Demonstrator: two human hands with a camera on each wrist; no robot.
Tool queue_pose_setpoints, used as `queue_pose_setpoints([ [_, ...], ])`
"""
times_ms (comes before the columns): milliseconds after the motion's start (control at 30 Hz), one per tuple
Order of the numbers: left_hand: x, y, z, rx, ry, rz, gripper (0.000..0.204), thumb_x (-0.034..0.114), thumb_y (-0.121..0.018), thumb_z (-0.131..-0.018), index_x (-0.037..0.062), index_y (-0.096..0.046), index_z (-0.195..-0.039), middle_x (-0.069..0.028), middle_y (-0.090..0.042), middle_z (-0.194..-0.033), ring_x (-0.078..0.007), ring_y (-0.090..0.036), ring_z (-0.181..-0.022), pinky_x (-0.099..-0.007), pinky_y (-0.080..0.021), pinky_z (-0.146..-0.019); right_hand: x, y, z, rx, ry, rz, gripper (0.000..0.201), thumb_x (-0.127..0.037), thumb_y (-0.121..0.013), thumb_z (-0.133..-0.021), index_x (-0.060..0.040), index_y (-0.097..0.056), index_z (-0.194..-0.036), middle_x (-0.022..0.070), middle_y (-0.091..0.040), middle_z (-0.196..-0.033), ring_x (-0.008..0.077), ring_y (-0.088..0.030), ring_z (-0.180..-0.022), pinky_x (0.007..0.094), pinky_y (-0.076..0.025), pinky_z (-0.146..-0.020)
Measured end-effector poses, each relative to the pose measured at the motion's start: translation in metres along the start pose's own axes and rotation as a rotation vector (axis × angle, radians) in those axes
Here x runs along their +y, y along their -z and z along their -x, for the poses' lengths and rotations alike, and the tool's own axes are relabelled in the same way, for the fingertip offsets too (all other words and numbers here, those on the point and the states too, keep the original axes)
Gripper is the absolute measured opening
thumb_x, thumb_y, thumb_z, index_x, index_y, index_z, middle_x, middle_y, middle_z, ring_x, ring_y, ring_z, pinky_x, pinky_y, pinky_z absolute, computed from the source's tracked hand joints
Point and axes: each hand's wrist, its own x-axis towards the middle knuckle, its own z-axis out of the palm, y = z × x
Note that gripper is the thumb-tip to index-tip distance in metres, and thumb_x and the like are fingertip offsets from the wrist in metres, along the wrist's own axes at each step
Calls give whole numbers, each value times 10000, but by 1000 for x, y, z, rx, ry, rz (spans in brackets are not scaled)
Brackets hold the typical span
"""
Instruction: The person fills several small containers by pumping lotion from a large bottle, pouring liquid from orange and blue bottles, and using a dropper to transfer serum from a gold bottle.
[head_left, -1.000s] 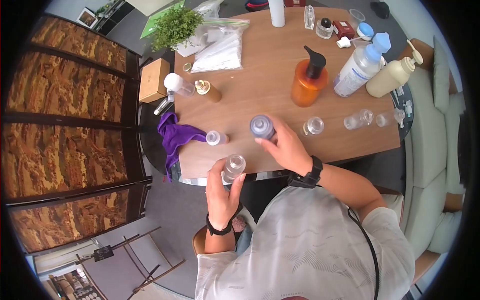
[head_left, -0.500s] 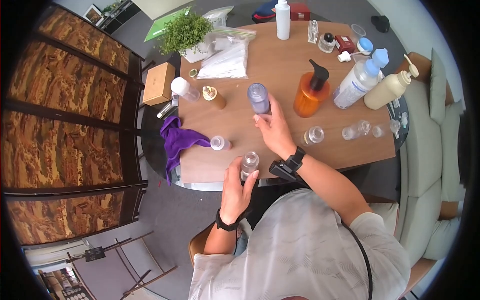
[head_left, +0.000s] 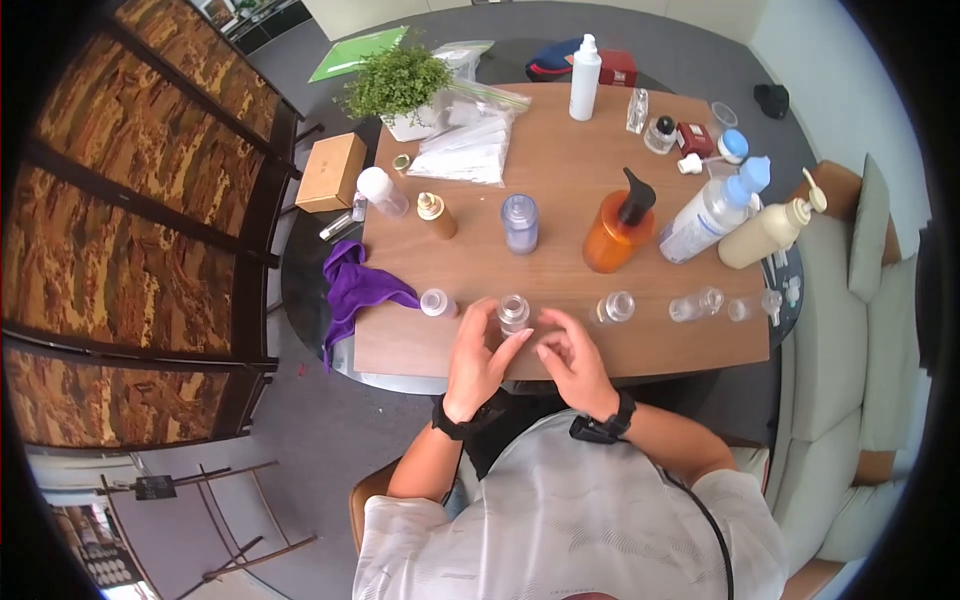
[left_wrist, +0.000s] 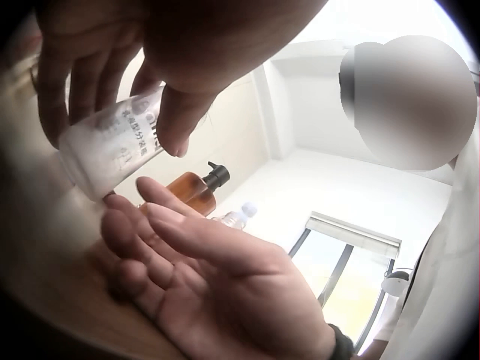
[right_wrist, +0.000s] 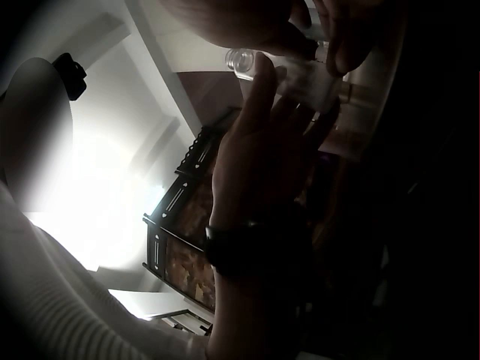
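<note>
My left hand (head_left: 475,360) grips a clear, open-necked bottle (head_left: 514,316) near the table's front edge, thumb on one side and fingers on the other. Printed lettering shows on this bottle (left_wrist: 112,146) in the left wrist view; its screw-threaded neck (right_wrist: 238,60) is bare in the right wrist view. Beside it, my right hand (head_left: 580,365) holds nothing, its fingers loosely bent toward the bottle. A bluish-purple translucent bottle (head_left: 520,228) stands upright farther in on the table. Left of my left hand is a small pale bottle (head_left: 437,303).
An amber pump bottle (head_left: 616,235), a white-and-blue bottle (head_left: 700,222) and a cream pump bottle (head_left: 765,237) stand right. Clear bottles, including one (head_left: 615,307), line the front right. A purple cloth (head_left: 355,290) hangs over the left edge; a potted plant (head_left: 400,85) stands behind.
My right hand has let go of the bluish-purple bottle, now standing on the table, and come back beside the clear bottle. My left hand still holds the clear bottle, farther over the table.
</note>
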Motion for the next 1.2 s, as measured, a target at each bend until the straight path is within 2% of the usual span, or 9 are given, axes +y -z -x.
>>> queue_pose_setpoints([
  [200, -14, -22, -7, 10, 34, 144, 487, 114, -826, -896, -26, -568, -1285, -195, -651, -1211, -330, -688, -1132, -397, -555, -981, 0, 18, 12, -21, 25, 39, 410, 13, -633, -996, -1, -530, -1393, 96, -657, -1184, 96, -661, -871, 250, -530, -768],
  [300, -9, -21, -9, -22, 3, 13, 474, 53, -787, -933, -26, -533, -1325, -133, -673, -1225, -209, -672, -1185, -363, -542, -1031, 0, 24, 10, -51, -21, 42, 304, -5, -644, -999, 0, -602, -1301, 70, -682, -1046, 82, -642, -819, 247, -524, -731],
  [567, 8, -14, 11, 105, -107, -208, 658, 112, -830, -883, -11, -501, -1439, -209, -630, -1346, -347, -615, -1302, -417, -501, -1082, -2, 26, 11, -121, -26, 154, 157, -60, -676, -1003, -20, -682, -1154, 3, -660, -806, 54, -582, -706, 243, -479, -637],
  [733, 37, 24, 43, 169, -134, -305, 526, 108, -813, -891, 1, -587, -1353, -194, -668, -1277, -348, -653, -1212, -414, -522, -1022, -5, 27, 12, -133, -49, 168, 108, -83, -689, -1002, -16, -692, -1086, -5, -637, -770, 51, -548, -684, 244, -458, -612],
  [800, 39, 53, 39, 243, -146, -310, 435, 103, -795, -897, 0, -624, -1284, -204, -679, -1219, -380, -663, -1153, -426, -539, -967, -8, 27, 11, -158, -42, 204, 93, -103, -696, -1003, -11, -683, -1005, 7, -620, -732, 64, -533, -660, 258, -448, -597],
  [867, 33, 82, 15, 359, -152, -282, 368, 116, -790, -903, -2, -651, -1222, -174, -704, -1146, -332, -694, -1084, -414, -547, -934, -18, 27, 11, -212, -33, 273, 175, -129, -700, -1005, -2, -660, -892, 37, -599, -684, 99, -520, -620, 284, -439, -578],
  [967, 12, 120, -35, 239, -56, -295, 467, 153, -795, -910, -3, -618, -1313, -185, -701, -1216, -305, -693, -1121, -402, -546, -962, -22, 33, 8, -342, 77, 387, 332, -192, -673, -1027, 8, -588, -777, 105, -551, -643, 186, -495, -570, 335, -427, -560],
  [1067, -10, 132, -78, 99, -59, -312, 602, 189, -798, -925, -3, -536, -1433, -200, -680, -1293, -300, -667, -1196, -393, -535, -1024, -24, 34, 7, -381, 38, 402, 408, -231, -629, -1051, 13, -542, -734, 149, -523, -652, 254, -492, -561, 372, -424, -559],
  [1200, -25, 124, -123, -48, -107, -309, 778, 260, -827, -900, -9, -423, -1508, -230, -636, -1391, -377, -608, -1319, -432, -519, -1070, -29, 30, 7, -380, -22, 347, 307, -223, -599, -1062, -9, -655, -850, 112, -600, -668, 226, -563, -583, 343, -472, -589],
])
